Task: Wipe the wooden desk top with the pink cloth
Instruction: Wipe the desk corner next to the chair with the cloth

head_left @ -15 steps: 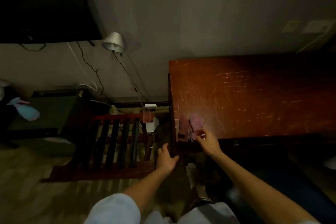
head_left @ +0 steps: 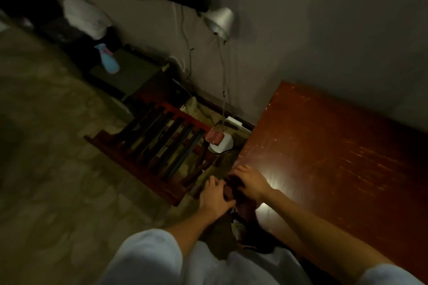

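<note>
While the cloth (head_left: 231, 189) sits bunched at the near left corner of the desk (head_left: 335, 157), your left hand (head_left: 215, 196) and right hand (head_left: 251, 183) both grasp it from either side.

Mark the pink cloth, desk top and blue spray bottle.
pink cloth (head_left: 229, 190): head view, visible bunched fold.
desk top (head_left: 328, 150): head view, bare scratched surface.
blue spray bottle (head_left: 110, 65): head view, its body.

Dim room. Grey wall (head_left: 324, 18), mottled tan floor (head_left: 46, 169). Silver-shaded lamp (head_left: 220, 22) against wall, cord trailing down. Red-brown slatted wooden frame (head_left: 157, 143) on floor; dark low cabinet (head_left: 129, 76) beyond it.
</note>
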Available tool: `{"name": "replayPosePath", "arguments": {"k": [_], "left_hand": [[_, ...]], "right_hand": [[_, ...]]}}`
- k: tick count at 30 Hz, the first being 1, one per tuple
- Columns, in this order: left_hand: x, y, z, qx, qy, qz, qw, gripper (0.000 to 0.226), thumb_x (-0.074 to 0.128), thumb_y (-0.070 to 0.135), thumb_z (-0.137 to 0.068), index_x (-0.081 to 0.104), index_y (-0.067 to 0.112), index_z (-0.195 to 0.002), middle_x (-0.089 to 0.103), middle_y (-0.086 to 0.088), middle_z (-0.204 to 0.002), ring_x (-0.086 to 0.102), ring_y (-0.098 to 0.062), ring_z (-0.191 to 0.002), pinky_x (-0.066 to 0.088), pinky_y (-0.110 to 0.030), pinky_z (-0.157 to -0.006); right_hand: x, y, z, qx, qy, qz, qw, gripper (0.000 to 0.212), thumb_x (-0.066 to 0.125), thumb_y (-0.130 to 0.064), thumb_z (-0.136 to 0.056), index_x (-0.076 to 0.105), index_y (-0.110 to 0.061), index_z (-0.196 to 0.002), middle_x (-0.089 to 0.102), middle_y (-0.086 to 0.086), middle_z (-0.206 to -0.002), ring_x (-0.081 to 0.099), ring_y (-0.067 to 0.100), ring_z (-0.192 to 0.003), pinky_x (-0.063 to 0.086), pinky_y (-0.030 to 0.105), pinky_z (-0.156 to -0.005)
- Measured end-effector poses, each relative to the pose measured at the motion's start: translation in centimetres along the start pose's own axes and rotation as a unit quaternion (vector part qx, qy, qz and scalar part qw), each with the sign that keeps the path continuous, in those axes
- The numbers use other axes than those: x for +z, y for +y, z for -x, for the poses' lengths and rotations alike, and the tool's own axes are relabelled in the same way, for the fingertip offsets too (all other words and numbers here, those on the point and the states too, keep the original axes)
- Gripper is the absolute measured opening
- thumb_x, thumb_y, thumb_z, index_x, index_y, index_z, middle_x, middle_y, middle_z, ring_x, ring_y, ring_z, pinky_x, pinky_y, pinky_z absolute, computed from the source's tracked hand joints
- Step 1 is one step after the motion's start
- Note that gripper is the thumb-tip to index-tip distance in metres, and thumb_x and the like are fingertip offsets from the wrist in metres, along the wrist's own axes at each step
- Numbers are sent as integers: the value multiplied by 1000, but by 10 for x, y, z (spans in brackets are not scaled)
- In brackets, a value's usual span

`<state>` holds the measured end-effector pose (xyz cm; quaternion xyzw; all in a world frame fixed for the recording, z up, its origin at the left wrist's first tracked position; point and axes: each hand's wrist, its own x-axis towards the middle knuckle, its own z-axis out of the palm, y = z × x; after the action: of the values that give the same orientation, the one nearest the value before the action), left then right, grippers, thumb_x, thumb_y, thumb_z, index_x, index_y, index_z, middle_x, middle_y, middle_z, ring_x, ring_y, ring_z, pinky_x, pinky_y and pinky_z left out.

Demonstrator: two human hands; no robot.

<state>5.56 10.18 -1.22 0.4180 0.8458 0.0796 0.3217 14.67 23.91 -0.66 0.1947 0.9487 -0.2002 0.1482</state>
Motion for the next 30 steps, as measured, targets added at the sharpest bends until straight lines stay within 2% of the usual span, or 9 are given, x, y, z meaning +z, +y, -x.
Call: {"name": "replayPosePath", "arguments": {"k": [5, 9, 14, 18, 20, 23, 26, 28, 30], "left_hand": [[13, 21, 0, -51, 39, 18, 998, 45, 62, 37, -81, 47, 14, -117, 41, -8, -124, 41, -24, -116, 43, -34, -90], [23, 23, 2, -40, 93, 52, 993, 29, 57, 23, -81, 48, 13, -106, 51, -5, -112, 46, -22, -109, 41, -32, -86], [37, 10, 4, 24, 188, 119, 975, 17, 57, 12, -81, 51, 17, -96, 49, 6, -98, 46, -12, -94, 34, -23, -74], [39, 0, -6, 39, 262, 182, 947, 25, 59, 11, -84, 52, 20, -107, 49, 9, -112, 48, -8, -106, 44, -22, -84], [46, 3, -11, 36, 310, 219, 924, 39, 62, 16, -84, 50, 20, -121, 46, 5, -127, 45, -9, -118, 47, -28, -95], [59, 11, -16, 35, 373, 247, 894, 66, 57, 40, -84, 30, 19, -140, 29, -2, -145, 37, -15, -131, 39, -30, -103], [75, 18, -18, 70, 417, 204, 883, 85, 53, 60, -77, 19, 19, -143, 19, -8, -149, 26, -21, -137, 30, -40, -109], [84, 20, -17, 112, 398, 163, 896, 95, 51, 70, -70, 15, 23, -145, 11, -5, -151, 9, -16, -141, 20, -44, -112], [89, 22, -14, 135, 301, 142, 933, 101, 47, 81, -64, 8, 35, -145, -7, 7, -152, -17, -4, -137, 2, -41, -114]], "right_hand": [[5, 16, -5, -116, -53, 56, 990, 54, 59, -25, -82, 46, -26, -135, 40, 0, -145, 36, 23, -132, 29, 35, -104], [11, 26, -11, -191, 7, 72, 979, 45, 65, -34, -68, 65, -23, -111, 62, 3, -114, 58, 26, -110, 40, 38, -98], [17, 26, -10, -207, 97, 60, 972, 34, 67, -39, -66, 64, -25, -97, 61, -4, -100, 56, 15, -97, 45, 31, -91], [8, 27, -19, -174, 89, 17, 981, 22, 59, -30, -83, 55, -18, -102, 60, 1, -104, 52, 18, -96, 44, 30, -85], [7, 26, -24, -168, 84, 4, 982, 22, 54, -29, -89, 50, -17, -107, 61, 4, -104, 56, 22, -91, 45, 33, -78], [3, 28, -27, -148, 132, -24, 980, 21, 53, -29, -93, 46, -18, -108, 62, 3, -96, 57, 22, -77, 43, 33, -64], [-9, 33, -33, -109, 135, -92, 981, 20, 49, -29, -96, 44, -19, -113, 62, 1, -97, 58, 18, -75, 48, 36, -66], [-22, 34, -41, -84, 121, -193, 970, 22, 50, -22, -96, 44, -16, -117, 62, 3, -105, 62, 18, -86, 50, 37, -74], [-34, 34, -49, -59, 78, -318, 943, 22, 51, -15, -96, 46, -11, -117, 60, 9, -109, 62, 20, -90, 52, 32, -76]]}}
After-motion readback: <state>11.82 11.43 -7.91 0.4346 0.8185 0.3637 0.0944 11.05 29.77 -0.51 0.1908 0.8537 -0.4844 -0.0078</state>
